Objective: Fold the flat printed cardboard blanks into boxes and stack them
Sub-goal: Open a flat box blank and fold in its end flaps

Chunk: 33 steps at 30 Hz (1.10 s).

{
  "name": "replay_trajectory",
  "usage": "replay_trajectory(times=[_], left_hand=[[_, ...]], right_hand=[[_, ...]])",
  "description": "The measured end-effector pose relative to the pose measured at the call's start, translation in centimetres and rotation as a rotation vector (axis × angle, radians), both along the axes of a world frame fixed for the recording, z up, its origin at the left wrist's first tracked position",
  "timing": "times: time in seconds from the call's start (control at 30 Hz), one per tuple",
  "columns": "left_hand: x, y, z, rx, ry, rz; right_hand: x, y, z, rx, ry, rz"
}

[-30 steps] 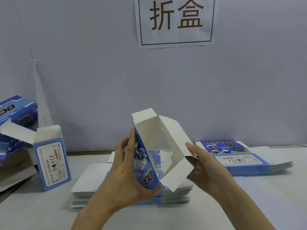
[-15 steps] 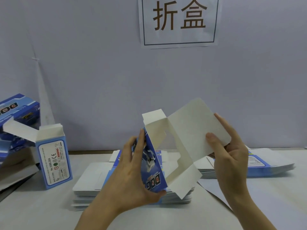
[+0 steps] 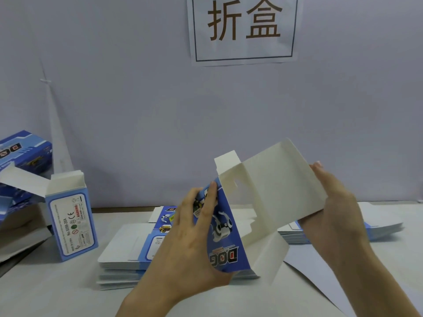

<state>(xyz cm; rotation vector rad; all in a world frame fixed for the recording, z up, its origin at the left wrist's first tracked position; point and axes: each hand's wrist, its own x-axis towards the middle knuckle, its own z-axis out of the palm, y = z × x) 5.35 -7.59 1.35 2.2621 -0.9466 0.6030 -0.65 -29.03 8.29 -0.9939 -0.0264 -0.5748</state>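
A half-folded box (image 3: pixel 270 197) is held in the air above the near middle of the table (image 3: pixel 57 291), its white inside facing the camera and one blue printed side turned to the left. The left hand (image 3: pixel 194 239) grips that blue side, fingers (image 3: pixel 211 197) spread long across the print and the thumb tucked under the lower edge. The right hand (image 3: pixel 336 216) holds the right edge of the wide white panel, which is swung open; its fingers lie nearly straight along the edge, and the thumb cannot be made out. A small flap stands up at the top of the box and another hangs loose at the bottom. Just behind the hands lies a stack of flat blanks (image 3: pixel 123 252), and a second stack (image 3: pixel 384 227) sits further right. At the left a finished box (image 3: pixel 71 220) stands upright with its top flap open, beside more folded boxes (image 3: pixel 25 154) at the far left. A paper sign (image 3: pixel 243 28) hangs on the wall.
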Motion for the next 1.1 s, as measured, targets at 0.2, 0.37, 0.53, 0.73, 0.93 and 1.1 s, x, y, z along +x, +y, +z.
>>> replay_trajectory(times=[0.2, 0.37, 0.53, 0.73, 0.93, 1.1], left_hand=[[-0.1, 0.4, 0.5, -0.064, 0.006, 0.004], [-0.1, 0.4, 0.7, -0.058, 0.014, 0.007], [-0.2, 0.3, 0.8, -0.049, 0.013, -0.001], [0.3, 1.1, 1.2, -0.086, 0.034, -0.018], [0.9, 1.4, 1.1, -0.372, 0.188, 0.063], [0.4, -0.4, 1.3, -0.734, 0.393, 0.145]], right_hand=[[0.2, -0.4, 0.0, -0.084, 0.097, 0.170], [0.1, 0.4, 0.0, -0.136, 0.099, 0.032], [-0.3, 1.0, 0.2, -0.173, 0.087, -0.092], [0.3, 0.8, -0.4, -0.315, 0.067, -0.228], [1.0, 0.6, -0.5, -0.457, 0.021, 0.008], [0.7, 2.4, -2.7, -1.105, 0.164, 0.307]])
